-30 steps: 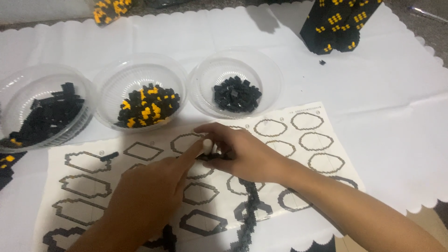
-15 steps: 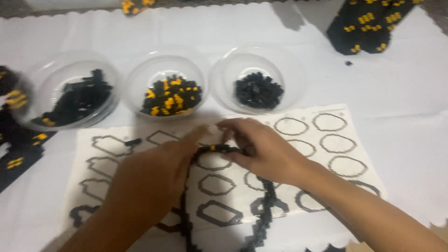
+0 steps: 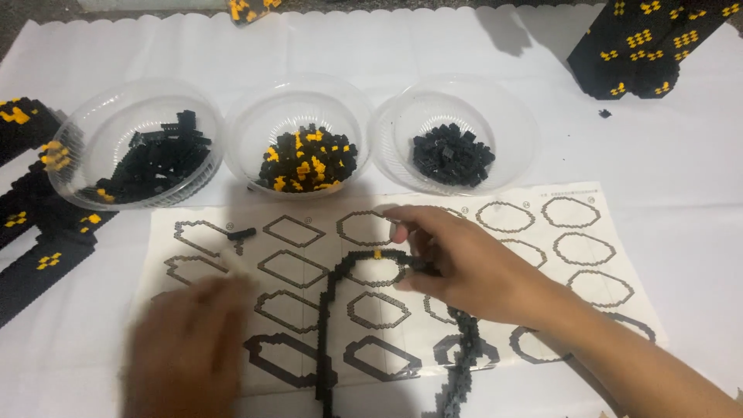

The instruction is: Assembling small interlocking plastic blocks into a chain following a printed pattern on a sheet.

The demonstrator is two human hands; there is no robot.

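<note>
White cloth (image 3: 681, 178) covers the whole table, with a printed sheet of ring outlines (image 3: 302, 310) in the middle. On it lies a thin black brick loop (image 3: 329, 310) with one orange brick at the top, open-ended, trailing off at 6 o'clock. Three clear bowls (image 3: 453, 93) of bricks sit at 12, a black-and-orange tower (image 3: 642, 46) at 1. Right hand (image 3: 464, 267) pinches the loop's upper right end. Left hand (image 3: 190, 348), at 8, is blurred, can't tell its grip.
</note>
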